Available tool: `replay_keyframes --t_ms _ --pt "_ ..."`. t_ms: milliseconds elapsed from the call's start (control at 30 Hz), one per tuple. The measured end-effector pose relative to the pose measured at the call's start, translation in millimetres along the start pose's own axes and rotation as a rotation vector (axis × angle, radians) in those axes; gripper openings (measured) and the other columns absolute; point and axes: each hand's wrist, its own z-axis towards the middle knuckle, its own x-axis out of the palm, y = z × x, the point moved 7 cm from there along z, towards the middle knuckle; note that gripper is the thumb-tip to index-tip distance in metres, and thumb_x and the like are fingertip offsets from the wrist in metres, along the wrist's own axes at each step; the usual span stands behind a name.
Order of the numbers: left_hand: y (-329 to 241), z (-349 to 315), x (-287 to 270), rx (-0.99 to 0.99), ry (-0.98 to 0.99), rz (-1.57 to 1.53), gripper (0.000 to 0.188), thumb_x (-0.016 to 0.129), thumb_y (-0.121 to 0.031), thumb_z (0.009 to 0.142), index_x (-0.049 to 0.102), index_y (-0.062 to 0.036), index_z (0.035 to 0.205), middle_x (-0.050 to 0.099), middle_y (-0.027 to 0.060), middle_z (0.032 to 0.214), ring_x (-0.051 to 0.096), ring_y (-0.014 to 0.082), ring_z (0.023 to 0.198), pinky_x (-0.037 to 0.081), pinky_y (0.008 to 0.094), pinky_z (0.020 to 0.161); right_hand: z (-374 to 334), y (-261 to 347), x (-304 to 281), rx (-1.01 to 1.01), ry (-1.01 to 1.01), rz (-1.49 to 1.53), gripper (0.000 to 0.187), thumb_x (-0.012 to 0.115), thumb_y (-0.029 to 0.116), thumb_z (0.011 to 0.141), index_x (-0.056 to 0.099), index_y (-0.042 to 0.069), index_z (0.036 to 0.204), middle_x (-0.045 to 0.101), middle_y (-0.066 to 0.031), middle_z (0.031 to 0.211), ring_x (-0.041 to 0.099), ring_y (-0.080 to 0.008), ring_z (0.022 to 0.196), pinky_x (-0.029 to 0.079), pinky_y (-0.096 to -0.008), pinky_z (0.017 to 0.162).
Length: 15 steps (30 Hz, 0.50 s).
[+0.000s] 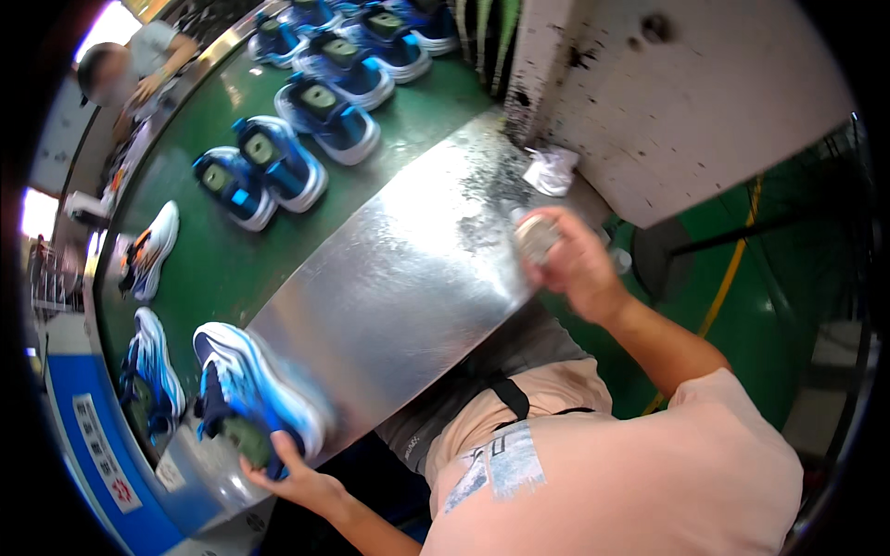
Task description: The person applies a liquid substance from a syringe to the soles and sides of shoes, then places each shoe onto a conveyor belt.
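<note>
My left hand grips a blue and white running shoe at its heel end, over the near left end of the metal work surface. The shoe's white sole faces up and right, and its dark collar and green insole face down and left. Farther right, my right hand is closed around a small, roundish, grey-beige object above the metal edge. Blur hides what kind of object it is. Past the held shoe, another blue and white shoe lies tipped on its side.
Several blue shoes stand on the green conveyor belt. A white and orange shoe lies at its far left side. Crumpled white material sits beside a stained white panel. Another person is across the belt.
</note>
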Motion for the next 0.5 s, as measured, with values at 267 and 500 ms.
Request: replay_keyframes --t_ms 267,500 --pt "-119.5 41.8 92.0 0.807 0.889 0.609 0.084 0.083 -0.020 0.038 0.051 0.0002 0.112 0.047 0.0186 0.121 0.050 0.0309 0.106 0.041 0.0367 0.089 16.6 -6.0 -14.3 -0.016 -0.010 -0.247 0.038 0.048 0.034 0.089 0.046 0.005 0.113 0.052 0.0007 0.075 0.045 -0.0045 0.063 0.036 -0.0181 0.054" --pt "-121.0 -7.6 97.9 0.995 1.030 0.276 0.039 0.067 -0.007 0.048 0.064 -0.0027 0.086 0.064 0.0124 0.090 0.061 0.0284 0.087 0.049 0.0372 0.080 14.7 3.4 -11.5 -0.053 0.065 -0.661 0.035 0.049 0.029 0.088 0.047 0.002 0.110 0.054 -0.0020 0.074 0.048 -0.0079 0.064 0.039 -0.0213 0.057"
